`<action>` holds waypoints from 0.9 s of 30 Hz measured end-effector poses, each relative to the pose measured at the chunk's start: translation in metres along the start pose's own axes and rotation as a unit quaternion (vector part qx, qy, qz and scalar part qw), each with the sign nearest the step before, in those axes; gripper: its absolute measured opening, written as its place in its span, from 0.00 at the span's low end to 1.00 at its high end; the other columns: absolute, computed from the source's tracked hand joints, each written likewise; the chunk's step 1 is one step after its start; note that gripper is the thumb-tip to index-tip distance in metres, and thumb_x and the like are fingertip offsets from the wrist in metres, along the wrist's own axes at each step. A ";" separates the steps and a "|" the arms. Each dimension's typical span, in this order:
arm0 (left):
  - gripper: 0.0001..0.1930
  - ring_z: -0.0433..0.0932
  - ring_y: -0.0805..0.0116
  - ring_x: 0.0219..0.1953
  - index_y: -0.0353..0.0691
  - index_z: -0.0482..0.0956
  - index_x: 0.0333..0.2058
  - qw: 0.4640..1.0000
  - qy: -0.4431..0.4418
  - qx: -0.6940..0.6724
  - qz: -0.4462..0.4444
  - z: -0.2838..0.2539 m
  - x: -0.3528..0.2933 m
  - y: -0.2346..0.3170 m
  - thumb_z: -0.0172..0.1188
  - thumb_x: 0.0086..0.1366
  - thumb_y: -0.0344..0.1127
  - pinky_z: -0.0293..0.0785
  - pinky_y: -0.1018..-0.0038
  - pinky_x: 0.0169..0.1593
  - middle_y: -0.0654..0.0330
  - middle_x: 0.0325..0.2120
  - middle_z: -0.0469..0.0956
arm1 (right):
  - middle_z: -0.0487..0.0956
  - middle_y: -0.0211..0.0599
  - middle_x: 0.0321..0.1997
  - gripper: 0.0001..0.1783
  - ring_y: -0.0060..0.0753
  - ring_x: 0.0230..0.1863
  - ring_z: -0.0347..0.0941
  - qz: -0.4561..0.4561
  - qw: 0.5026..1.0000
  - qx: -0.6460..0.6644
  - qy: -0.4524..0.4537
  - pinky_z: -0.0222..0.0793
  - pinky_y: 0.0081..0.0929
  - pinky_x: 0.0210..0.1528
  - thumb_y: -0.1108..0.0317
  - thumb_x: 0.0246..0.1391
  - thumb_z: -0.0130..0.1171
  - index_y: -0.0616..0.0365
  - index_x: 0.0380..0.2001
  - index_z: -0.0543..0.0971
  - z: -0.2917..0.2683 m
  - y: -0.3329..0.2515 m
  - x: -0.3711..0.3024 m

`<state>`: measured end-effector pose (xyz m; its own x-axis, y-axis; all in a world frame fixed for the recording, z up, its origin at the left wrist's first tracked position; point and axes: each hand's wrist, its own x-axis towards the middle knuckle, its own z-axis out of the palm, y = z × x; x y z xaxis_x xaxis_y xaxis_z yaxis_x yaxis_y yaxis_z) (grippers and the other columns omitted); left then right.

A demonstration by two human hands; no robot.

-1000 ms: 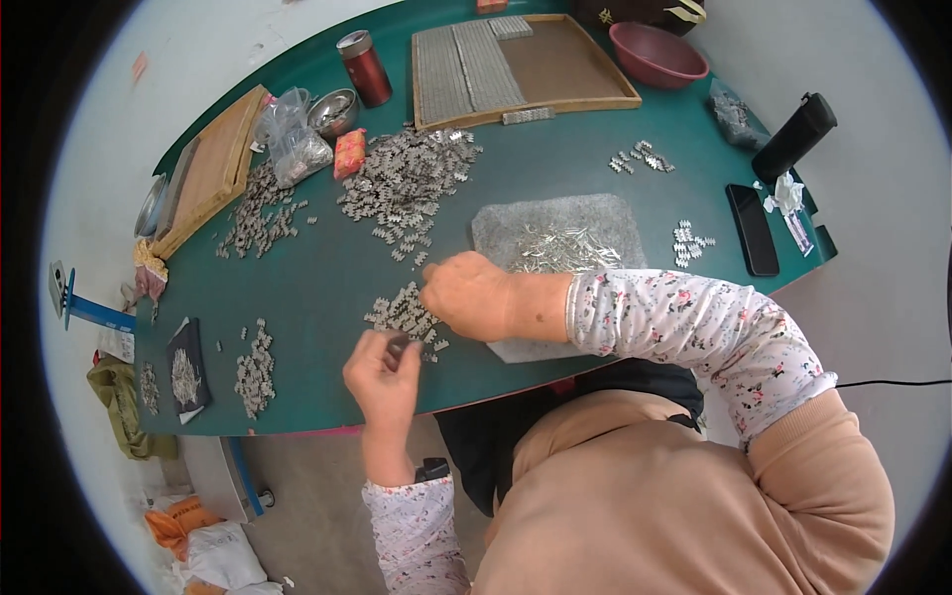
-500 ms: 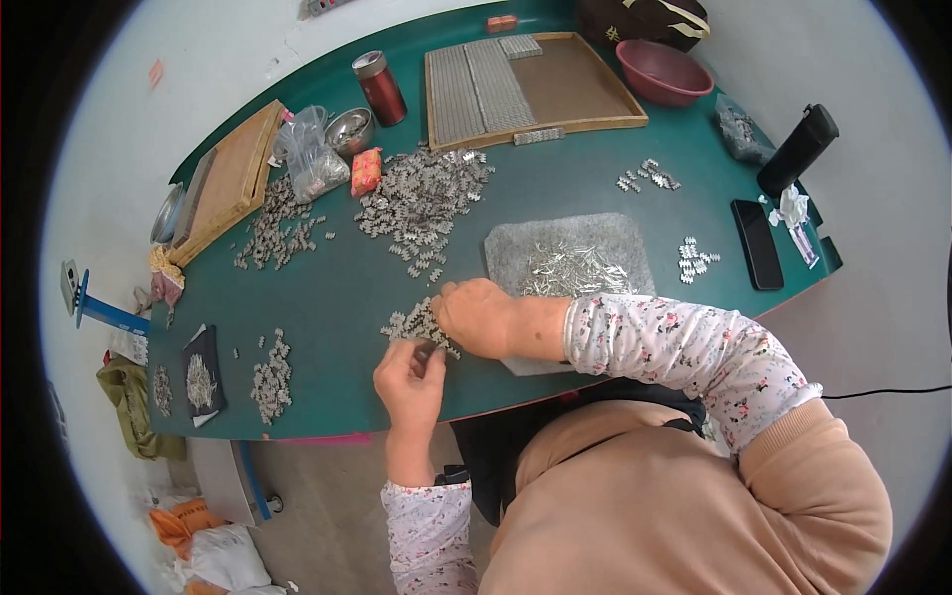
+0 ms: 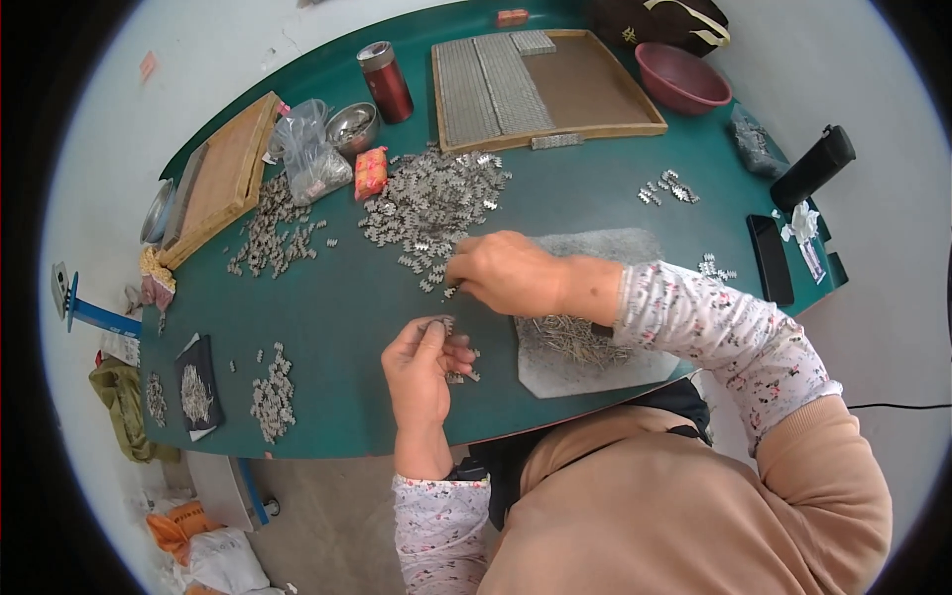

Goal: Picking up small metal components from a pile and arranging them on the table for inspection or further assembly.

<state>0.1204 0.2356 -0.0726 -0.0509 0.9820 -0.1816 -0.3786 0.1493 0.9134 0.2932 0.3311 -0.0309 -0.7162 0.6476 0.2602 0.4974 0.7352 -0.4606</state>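
Note:
My left hand (image 3: 418, 365) is near the table's front edge, thumb and fingers pinching small grey toothed metal pieces (image 3: 446, 323). A few more such pieces (image 3: 458, 377) lie beside and partly under its fingers. My right hand (image 3: 508, 272) is at the near end of a large heap of the toothed metal pieces (image 3: 431, 198), palm down. Its fingers are bent together at the loose pieces, and their tips are hidden. Under my right forearm lies a grey felt-like mat (image 3: 555, 377) bearing thin silvery metal pins (image 3: 575, 339), partly covered by the sleeve.
Behind the heap stand a wooden tray (image 3: 595, 84) with rows of metal pieces, a red tumbler (image 3: 386, 84), a steel bowl (image 3: 353, 129) and a plastic bag (image 3: 315, 164). Smaller piles (image 3: 273, 394) lie left. A phone (image 3: 770, 260) and black bottle (image 3: 815, 169) are right.
My right hand has moved away from my left hand, up to the near end of the large heap. The hands were close together over a small pile. The whole view has shifted slightly.

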 end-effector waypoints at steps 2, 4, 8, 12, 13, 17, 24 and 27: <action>0.08 0.79 0.65 0.22 0.29 0.77 0.36 1.000 0.014 -0.025 -0.005 -0.003 0.002 0.000 0.54 0.67 0.30 0.77 0.75 0.26 0.50 0.25 0.79 | 0.77 0.45 0.34 0.09 0.46 0.39 0.76 -0.041 0.997 -0.065 -0.028 0.73 0.37 0.41 0.73 0.43 0.59 0.60 0.32 0.80 0.011 0.005 0.012; 0.10 0.80 0.61 0.24 0.28 0.76 0.38 0.999 0.024 -0.044 0.016 -0.002 0.004 0.000 0.52 0.68 0.32 0.78 0.72 0.28 0.49 0.27 0.80 | 0.76 0.44 0.34 0.09 0.43 0.38 0.76 -0.082 0.986 -0.131 -0.058 0.73 0.36 0.40 0.73 0.41 0.60 0.59 0.31 0.79 0.021 0.012 0.019; 0.11 0.81 0.58 0.26 0.27 0.75 0.39 0.997 0.038 -0.059 0.019 -0.002 0.003 0.000 0.50 0.68 0.32 0.79 0.71 0.29 0.46 0.28 0.80 | 0.75 0.43 0.35 0.09 0.40 0.40 0.76 -0.122 0.968 -0.206 -0.081 0.74 0.33 0.40 0.72 0.40 0.59 0.60 0.30 0.79 0.034 0.008 0.023; 0.12 0.82 0.57 0.27 0.27 0.75 0.40 0.996 0.039 -0.073 0.020 -0.002 0.004 -0.002 0.50 0.69 0.33 0.79 0.71 0.30 0.45 0.28 0.80 | 0.75 0.43 0.33 0.10 0.42 0.38 0.76 -0.078 0.976 -0.175 -0.100 0.74 0.33 0.39 0.72 0.41 0.58 0.61 0.31 0.77 0.033 0.006 0.022; 0.13 0.82 0.57 0.27 0.27 0.75 0.40 0.996 0.038 -0.076 0.022 -0.001 0.005 -0.002 0.49 0.69 0.33 0.80 0.70 0.30 0.45 0.28 0.80 | 0.75 0.43 0.33 0.10 0.42 0.38 0.76 -0.076 0.976 -0.176 -0.100 0.74 0.33 0.39 0.72 0.41 0.58 0.61 0.31 0.77 0.034 0.009 0.020; 0.11 0.82 0.59 0.26 0.27 0.76 0.39 0.996 0.034 -0.076 0.021 0.006 0.008 -0.003 0.52 0.67 0.33 0.79 0.72 0.29 0.46 0.28 0.80 | 0.74 0.42 0.32 0.09 0.46 0.37 0.76 -0.084 0.987 -0.124 -0.053 0.74 0.37 0.37 0.74 0.41 0.57 0.61 0.31 0.76 0.014 0.019 0.004; 0.06 0.78 0.68 0.17 0.32 0.76 0.33 1.000 0.006 -0.008 0.013 0.023 0.009 0.003 0.57 0.64 0.30 0.72 0.79 0.18 0.54 0.21 0.78 | 0.76 0.41 0.36 0.13 0.46 0.38 0.76 -0.082 0.990 -0.103 -0.048 0.73 0.38 0.41 0.77 0.38 0.58 0.58 0.33 0.80 -0.028 0.058 -0.041; 0.06 0.74 0.71 0.15 0.33 0.76 0.32 1.000 -0.012 0.012 0.011 0.032 0.014 0.005 0.58 0.63 0.30 0.67 0.81 0.17 0.57 0.20 0.77 | 0.77 0.41 0.36 0.11 0.47 0.39 0.76 -0.024 0.998 -0.063 0.012 0.73 0.40 0.42 0.77 0.41 0.57 0.57 0.31 0.81 -0.035 0.063 -0.053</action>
<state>0.1474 0.2538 -0.0585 -0.0375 0.9876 -0.1526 -0.3552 0.1295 0.9258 0.3795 0.3505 -0.0440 -0.7294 0.6148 0.3000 0.5216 0.7835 -0.3377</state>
